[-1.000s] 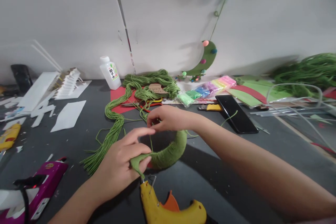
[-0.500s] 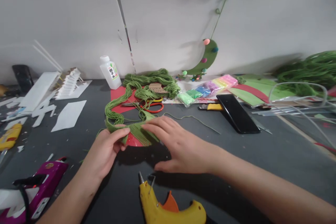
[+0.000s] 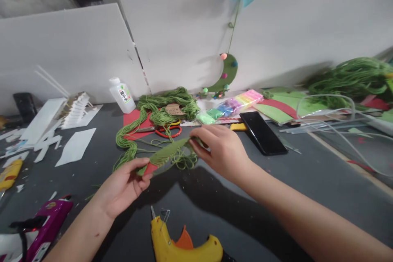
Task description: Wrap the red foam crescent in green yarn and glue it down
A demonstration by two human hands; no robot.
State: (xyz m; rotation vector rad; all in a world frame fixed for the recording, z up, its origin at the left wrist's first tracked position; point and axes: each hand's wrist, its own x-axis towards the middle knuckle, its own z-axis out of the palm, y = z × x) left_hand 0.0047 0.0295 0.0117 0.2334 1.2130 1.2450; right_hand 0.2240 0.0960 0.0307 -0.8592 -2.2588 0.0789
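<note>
From left to right, we see the left hand [image 3: 123, 186], its fingers pinching the strip's near end, thumb uppermost; green yarn [image 3: 125, 149] lies beyond them. The green-wrapped strip [image 3: 167, 152], showing red beside those fingers, slants up between both hands above the counter [image 3: 307, 174]. Below the fingers lies the glue gun [image 3: 162, 239], cut off at the lower edge; yarn loops [image 3: 185, 163] trail under the strip. The right hand [image 3: 225, 151] has its fingers closed on the other end, hiding it; whether they also catch a strand, we cannot tell. We judge this as winding or adjusting yarn, calling for a steady left pinch and even tension at right.
</note>
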